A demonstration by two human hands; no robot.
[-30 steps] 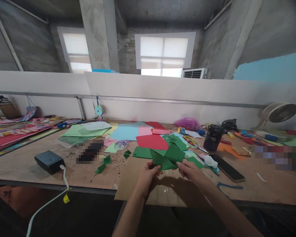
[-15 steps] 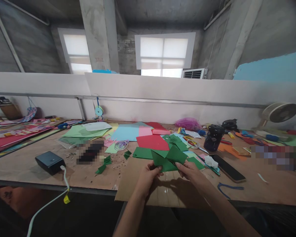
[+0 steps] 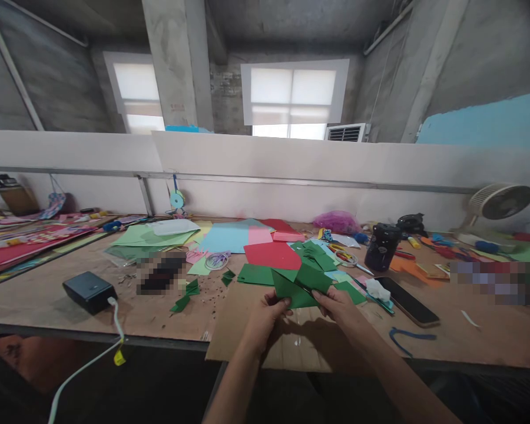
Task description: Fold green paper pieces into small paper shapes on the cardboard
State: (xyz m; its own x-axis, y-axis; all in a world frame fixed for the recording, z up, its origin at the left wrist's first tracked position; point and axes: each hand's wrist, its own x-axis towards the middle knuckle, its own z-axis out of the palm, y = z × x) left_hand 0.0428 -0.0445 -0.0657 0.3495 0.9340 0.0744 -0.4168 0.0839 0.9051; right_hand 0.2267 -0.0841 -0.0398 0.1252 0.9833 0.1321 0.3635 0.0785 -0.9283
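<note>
A folded piece of green paper [image 3: 298,290] is raised over the cardboard sheet [image 3: 236,324] at the table's front edge. My left hand [image 3: 271,309] pinches its lower left corner between thumb and fingers. At the right side, my right hand [image 3: 335,303] grips the same paper, thumb on top. Two flaps of the paper stand up with a notch between them. Just behind lie more green paper [image 3: 256,274] and a red sheet [image 3: 271,255]. Small folded green pieces [image 3: 181,302] rest to the left of the cardboard.
On the right are a black phone [image 3: 408,301], a crumpled white tissue [image 3: 378,290], a dark cup [image 3: 382,247] and a fan [image 3: 501,203]. A black box [image 3: 89,290] with a white cable stands at left. Coloured sheets [image 3: 225,237] cover the table's back.
The right side of the green paper has tipped slightly down and inward with my right hand. My left hand has stayed nearly in place.
</note>
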